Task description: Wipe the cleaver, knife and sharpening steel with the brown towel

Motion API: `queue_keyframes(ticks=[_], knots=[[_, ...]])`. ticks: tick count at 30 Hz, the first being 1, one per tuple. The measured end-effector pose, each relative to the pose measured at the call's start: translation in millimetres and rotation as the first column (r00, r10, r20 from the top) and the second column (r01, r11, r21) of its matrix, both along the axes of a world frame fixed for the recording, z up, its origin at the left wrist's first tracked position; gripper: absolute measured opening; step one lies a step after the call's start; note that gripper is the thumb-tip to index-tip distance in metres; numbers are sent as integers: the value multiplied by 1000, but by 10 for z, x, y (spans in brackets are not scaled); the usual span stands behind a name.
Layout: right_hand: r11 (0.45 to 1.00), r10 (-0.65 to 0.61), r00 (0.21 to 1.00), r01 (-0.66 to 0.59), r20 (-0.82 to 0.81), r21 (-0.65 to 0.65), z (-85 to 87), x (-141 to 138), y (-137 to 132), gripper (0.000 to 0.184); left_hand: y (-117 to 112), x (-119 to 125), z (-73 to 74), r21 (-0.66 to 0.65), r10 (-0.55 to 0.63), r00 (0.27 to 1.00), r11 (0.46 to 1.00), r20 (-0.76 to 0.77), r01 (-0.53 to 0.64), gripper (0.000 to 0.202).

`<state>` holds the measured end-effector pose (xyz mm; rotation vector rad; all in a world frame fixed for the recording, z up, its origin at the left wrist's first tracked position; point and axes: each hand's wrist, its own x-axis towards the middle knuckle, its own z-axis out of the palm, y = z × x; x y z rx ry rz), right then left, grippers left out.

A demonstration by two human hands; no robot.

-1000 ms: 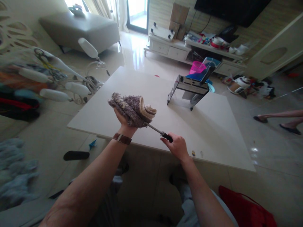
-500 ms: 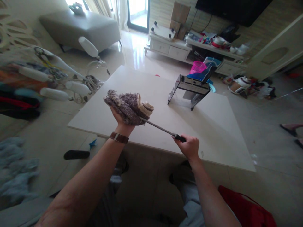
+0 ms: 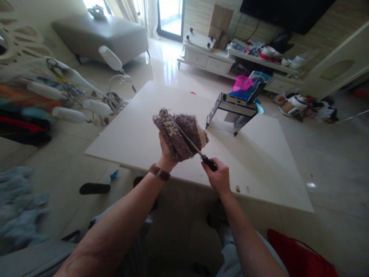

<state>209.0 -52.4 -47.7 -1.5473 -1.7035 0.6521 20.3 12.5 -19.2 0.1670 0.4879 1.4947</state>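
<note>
My left hand (image 3: 166, 151) is closed around a bundled grey-purple fuzzy cloth (image 3: 178, 132) with a beige edge, held up over the near part of a white table (image 3: 259, 161). A brown strap sits on that wrist. My right hand (image 3: 217, 177) grips the black handle of a thin metal rod tool (image 3: 193, 145). The rod runs up and left, lying across the front of the cloth. Its tip is hidden against the fabric.
A black stand (image 3: 235, 107) holding a dark device sits on the table's far side. A white drying rack (image 3: 72, 96) with clothes stands at left, a grey sofa (image 3: 100, 34) behind. Cluttered white cabinets (image 3: 230, 57) line the far wall. A red bag (image 3: 300, 254) lies at lower right.
The cloth and my left hand have shifted right. My right hand moved back in toward the cloth, and the rod now lies across the cloth's front instead of sticking out from its side.
</note>
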Motion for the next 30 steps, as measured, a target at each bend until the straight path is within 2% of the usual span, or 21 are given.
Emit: queue_keyframes(ticks=[3, 7, 13, 22, 26, 30], knots=[[997, 27, 994, -34, -104, -65, -71, -129, -38, 23, 9, 67, -75, -16, 77, 997, 997, 11, -77, 68], [988, 108, 992, -115, -69, -100, -140, -200, -94, 20, 26, 85, -112, -35, 141, 990, 989, 0, -141, 66], [971, 173, 979, -188, -106, -148, -151, -202, -120, 23, -3, 39, -113, -19, 86, 996, 996, 37, -85, 74], [960, 254, 967, -255, -18, -112, -129, -219, -109, 20, 2, 59, -161, -16, 140, 990, 990, -7, -140, 70], [964, 237, 970, -241, -44, -111, -77, -242, -97, 34, 0, 71, -170, -15, 151, 988, 988, 15, -151, 66], [976, 186, 974, -199, -131, -94, -83, -257, -98, 20, 7, 71, -154, -50, 166, 986, 985, 22, -165, 68]])
